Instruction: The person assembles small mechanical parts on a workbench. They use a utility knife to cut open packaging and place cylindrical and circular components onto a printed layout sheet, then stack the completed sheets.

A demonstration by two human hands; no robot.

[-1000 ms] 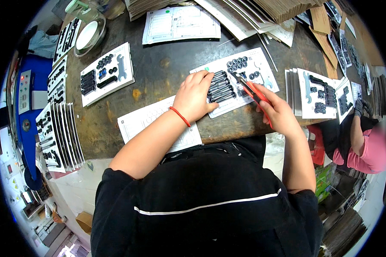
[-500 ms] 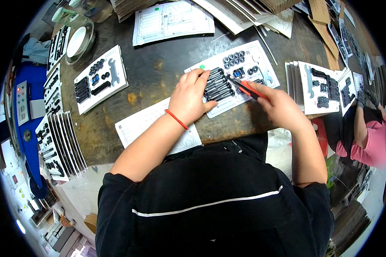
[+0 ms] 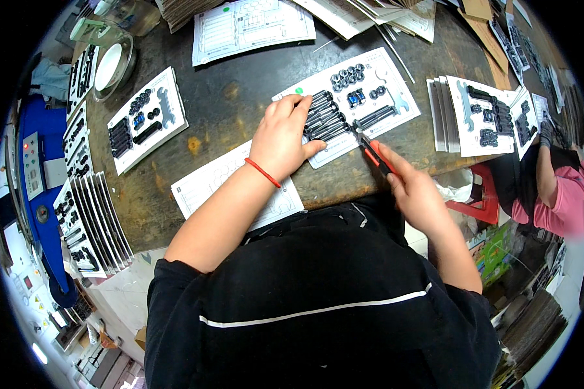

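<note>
Right hand (image 3: 416, 189) now lower with red-handled tool (image 3: 374, 154) gripped, left hand (image 3: 283, 133) flat on hardware card (image 3: 349, 104).

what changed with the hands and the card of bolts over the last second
Little changed. The right hand drew back slightly toward the table edge, keeping the red-handled tool at the card. The left hand stayed pressed on the row of black bolts. Nothing was picked up or released.

Left hand (image 3: 282, 133) flat, fingers spread, palm down; right hand (image 3: 414, 188) curled closed, gripping.
</note>
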